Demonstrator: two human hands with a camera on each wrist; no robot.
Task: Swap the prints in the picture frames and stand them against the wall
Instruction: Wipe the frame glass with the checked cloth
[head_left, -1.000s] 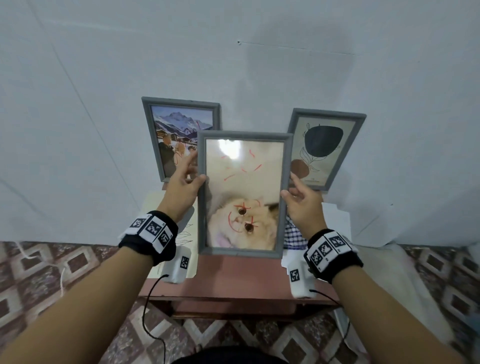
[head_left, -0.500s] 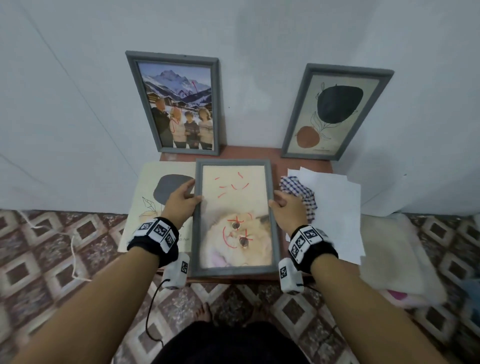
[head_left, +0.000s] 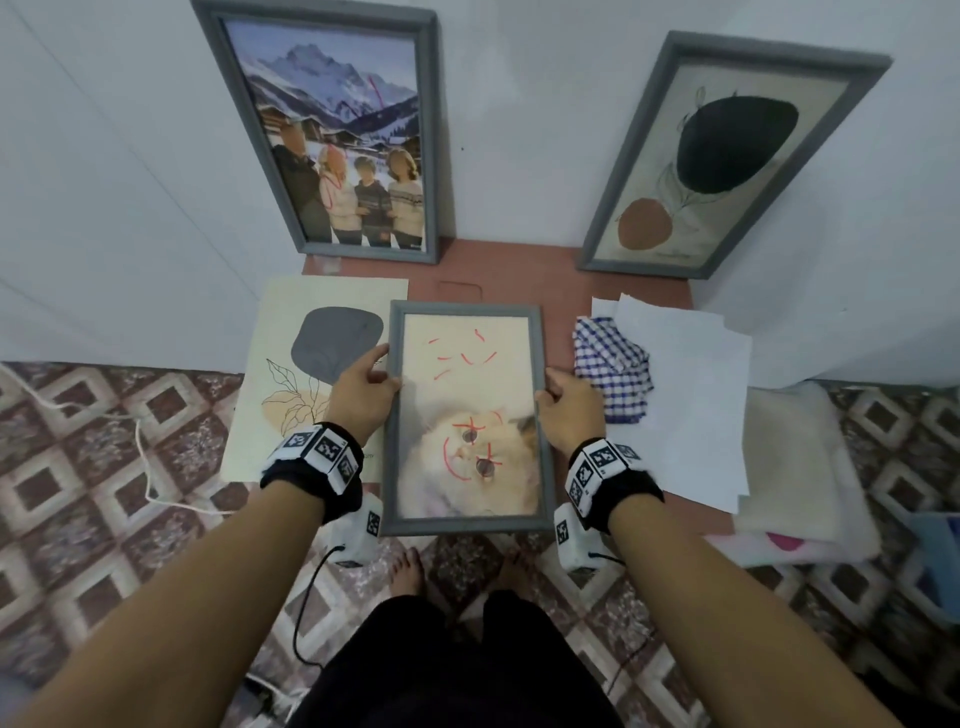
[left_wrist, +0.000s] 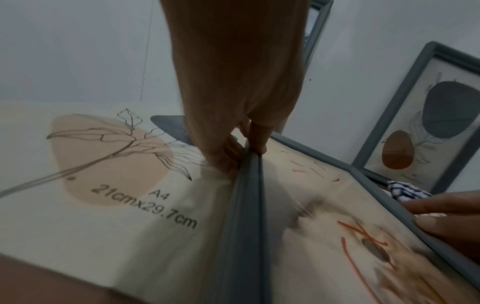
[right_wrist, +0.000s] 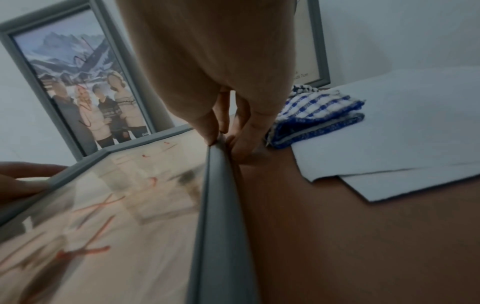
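Gripping grey frame (head_left: 464, 524) w/ cat print (head_left: 470, 415) inside, both hands, left hand (head_left: 360, 396) & right hand (head_left: 570, 415) on side rails

A home is suggested: patterned brown floor tiles (head_left: 78, 467), a framed family snapshot (head_left: 332, 135) and bare feet (head_left: 408, 569) are seen.

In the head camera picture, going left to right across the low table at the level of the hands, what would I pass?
Loose leaf print → left hand → cat frame → right hand → checked cloth → white paper sheets.
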